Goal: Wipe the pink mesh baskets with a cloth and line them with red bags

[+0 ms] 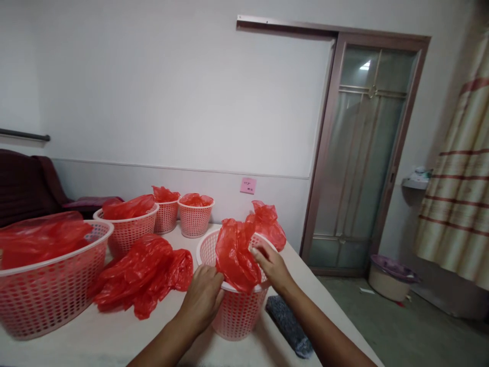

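Directly before me stands a pink perforated plastic basket (pixel 239 315) with a pale rim. A thin red plastic bag (pixel 236 255) rises out of it and hangs a little over the near rim. My left hand (pixel 203 291) is closed at the basket's left front rim, its fingers on the edge of the bag. On the other side, my right hand (pixel 270 264) pinches the bag near the right rim, thumb and fingers together. Behind the basket lies another crumpled red bag (pixel 269 224). A dark, plastic-wrapped roll (pixel 289 325) rests on the table to the right of the basket.
Several more pink baskets with red bags in them stand left, including a large one (pixel 53 293) and a small one (pixel 196 219). A heap of red bags (pixel 143 275) lies on the pale table (pixel 114 342). Beyond its right edge are a sliding door (pixel 362 153) and a bucket (pixel 389 280).
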The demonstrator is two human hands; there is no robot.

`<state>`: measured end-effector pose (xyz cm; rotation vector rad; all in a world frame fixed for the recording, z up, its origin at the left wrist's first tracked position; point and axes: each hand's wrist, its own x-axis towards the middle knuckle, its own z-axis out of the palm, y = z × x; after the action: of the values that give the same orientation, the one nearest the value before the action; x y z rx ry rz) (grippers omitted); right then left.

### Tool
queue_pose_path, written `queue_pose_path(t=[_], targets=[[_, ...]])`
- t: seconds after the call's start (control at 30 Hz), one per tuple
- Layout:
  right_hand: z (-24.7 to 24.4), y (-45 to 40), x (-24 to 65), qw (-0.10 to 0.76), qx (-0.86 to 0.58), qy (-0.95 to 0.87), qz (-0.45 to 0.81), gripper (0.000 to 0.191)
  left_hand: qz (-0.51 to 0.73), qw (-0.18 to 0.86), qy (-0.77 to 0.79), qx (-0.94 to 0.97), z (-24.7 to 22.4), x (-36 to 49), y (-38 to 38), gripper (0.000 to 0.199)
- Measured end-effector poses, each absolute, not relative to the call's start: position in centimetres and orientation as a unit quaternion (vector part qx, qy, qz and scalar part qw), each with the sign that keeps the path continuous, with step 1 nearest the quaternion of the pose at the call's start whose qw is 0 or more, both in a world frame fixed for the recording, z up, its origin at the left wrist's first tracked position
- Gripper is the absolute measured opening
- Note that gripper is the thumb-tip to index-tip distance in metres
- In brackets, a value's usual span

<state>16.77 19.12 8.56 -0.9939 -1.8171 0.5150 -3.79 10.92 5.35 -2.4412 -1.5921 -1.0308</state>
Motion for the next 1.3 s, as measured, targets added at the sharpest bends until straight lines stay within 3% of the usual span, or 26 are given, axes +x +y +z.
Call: queue_pose_path(t=[0.2, 0.4, 0.47, 0.67, 0.87, 1.07, 1.13, 1.23, 1.3], targets=[[7.5, 17.7, 15.5, 0.475, -0.373, -0.769, 0.211, 0.020, -0.403, -0.075, -0.504, -0.760, 6.4, -3.4, 10.7, 0.007], [7.6, 18.0, 16.1, 0.499, -0.336, -0.767, 0.223, 0.027, -0.517, -0.249, -0.499, -0.650, 10.2, -5.0, 12.4, 0.060], [8.0, 17.8, 15.9, 0.497, -0.326, -0.772, 0.224, 0.027, -0.529, -0.276, -0.503, -0.626, 11.2, -5.2, 13.4, 0.066], [9.6, 19.6, 17.1, 0.525, -0.371, -0.740, 0.199, 0.031, -0.502, -0.323, -0.504, -0.624, 11.6, -4.6, 15.0, 0.024], [9.6, 24.1, 21.4, 0.560, -0.539, -0.612, 0.144, 0.036, -0.492, -0.356, -0.510, -0.609, 9.7, -3.4, 10.2, 0.028], [7.1, 24.0, 22.1, 0.511, -0.607, -0.597, 0.121, 0.030, -0.333, -0.476, -0.496, -0.645, 8.0, -2.3, 5.2, 0.034], [6.4, 23.8, 22.0, 0.500, -0.615, -0.598, 0.116, 0.032, -0.356, -0.388, -0.512, -0.679, 8.8, -3.1, 5.4, 0.035], [5.7, 23.8, 22.0, 0.485, -0.630, -0.592, 0.132, 0.038, -0.411, -0.061, -0.489, -0.767, 10.9, -5.0, 7.3, 0.030], [5.5, 23.8, 21.9, 0.475, -0.635, -0.588, 0.158, 0.039, -0.360, 0.105, -0.439, -0.816, 11.8, -6.1, 9.0, 0.044]])
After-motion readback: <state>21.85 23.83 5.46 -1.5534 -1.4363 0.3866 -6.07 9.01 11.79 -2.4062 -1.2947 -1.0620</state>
